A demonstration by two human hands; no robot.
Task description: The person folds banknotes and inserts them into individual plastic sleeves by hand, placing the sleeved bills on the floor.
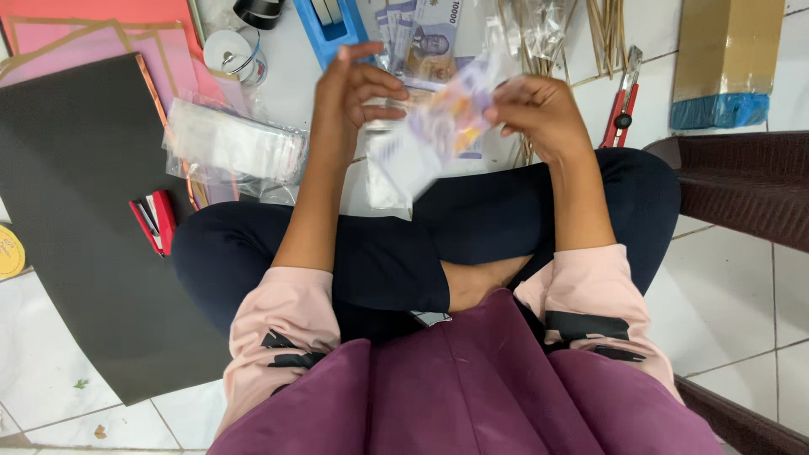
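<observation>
I sit cross-legged on a tiled floor. My right hand (539, 109) pinches the upper end of a clear plastic sleeve with a purple banknote inside (430, 139); the sleeve is blurred and hangs down to the left over my knee. My left hand (354, 97) is raised beside it with fingers spread and curled, touching or nearly touching the sleeve's upper edge. More purple banknotes (425, 38) lie on the floor just beyond both hands.
A black sheet (76, 211) and pink paper (101, 34) lie at left, with a red stapler (154, 221) and a stack of clear plastic sleeves (232, 145). Wooden sticks (602, 29), a red cutter (622, 108), a blue tape dispenser (330, 29), a cardboard box (725, 59) and a dark wicker seat (746, 185) lie beyond.
</observation>
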